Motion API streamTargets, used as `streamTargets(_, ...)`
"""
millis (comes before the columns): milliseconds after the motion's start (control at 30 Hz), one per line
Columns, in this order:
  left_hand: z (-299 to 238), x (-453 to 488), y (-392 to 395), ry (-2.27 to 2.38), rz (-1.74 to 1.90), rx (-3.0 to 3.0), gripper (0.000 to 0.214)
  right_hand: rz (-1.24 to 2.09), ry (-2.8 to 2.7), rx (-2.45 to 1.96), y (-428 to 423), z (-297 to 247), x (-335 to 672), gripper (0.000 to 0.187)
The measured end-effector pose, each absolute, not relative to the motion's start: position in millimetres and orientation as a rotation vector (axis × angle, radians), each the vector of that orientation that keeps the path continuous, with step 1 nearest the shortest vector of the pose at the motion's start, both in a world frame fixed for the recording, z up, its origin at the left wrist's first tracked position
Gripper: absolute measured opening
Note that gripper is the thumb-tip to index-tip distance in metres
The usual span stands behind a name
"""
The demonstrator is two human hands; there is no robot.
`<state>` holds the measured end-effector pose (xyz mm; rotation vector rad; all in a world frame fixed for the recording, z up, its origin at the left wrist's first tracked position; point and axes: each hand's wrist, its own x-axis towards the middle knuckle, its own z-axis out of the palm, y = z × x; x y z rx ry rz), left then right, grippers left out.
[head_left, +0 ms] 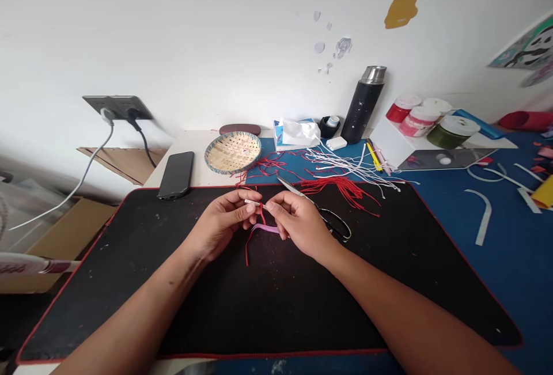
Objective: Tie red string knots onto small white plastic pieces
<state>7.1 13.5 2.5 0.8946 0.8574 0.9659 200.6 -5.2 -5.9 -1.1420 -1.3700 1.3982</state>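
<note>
Both my hands meet over the black mat point(129, 283). My left hand point(224, 219) pinches one end of a short white stick point(253, 203) with red thread point(248, 242) wound on it; the thread hangs down to the mat. My right hand point(298, 219) pinches the other end, its fingers closed. A pink strip point(265, 228) shows just below the fingers. Scissors point(332, 222) lie under or behind my right hand, the blades pointing up left; I cannot tell if the hand holds them.
A woven basket point(233, 153), a black phone point(176, 175) and a tissue pack point(296, 133) lie behind the mat. Red threads point(345, 188) and white strings point(345, 163) spread at the mat's far edge. A black flask point(363, 104) and paint jars point(419, 118) stand right.
</note>
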Motion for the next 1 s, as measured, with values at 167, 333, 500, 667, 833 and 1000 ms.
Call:
streamTargets(167, 0.6, 8.4, 13.3, 0.92, 0.993, 0.94, 0.033, 1.476, -1.343, -1.139, -5.1, -4.5, 199.8, 0.027)
streamTargets(333, -1.4, 7.8, 13.1, 1.023, 1.016, 1.084, 0.029, 1.541, -1.325, -1.144, -6.5, -4.4, 198.5, 0.026)
streamTargets(500, -2.9, 7.3, 12.8, 1.038, 0.99, 1.15, 0.024, 1.572, -1.315, -1.146, -6.3, -4.6, 198.4, 0.025)
streamTargets(667, -5.8, 7.0, 12.7, 0.981, 0.976, 1.12, 0.025, 1.59, -1.327, -1.136, -6.7, -3.4, 198.8, 0.026)
streamTargets(833, -7.8, 6.4, 15.6, 0.926, 0.955, 1.09, 0.028, 1.59, -1.344, -1.121, -6.9, -3.1, 198.7, 0.025)
streamTargets(1000, -5.2, 4.0, 18.1, 0.874, 1.023, 1.055, 0.025, 1.607, -1.362, -1.121, -7.7, -1.5, 198.8, 0.023)
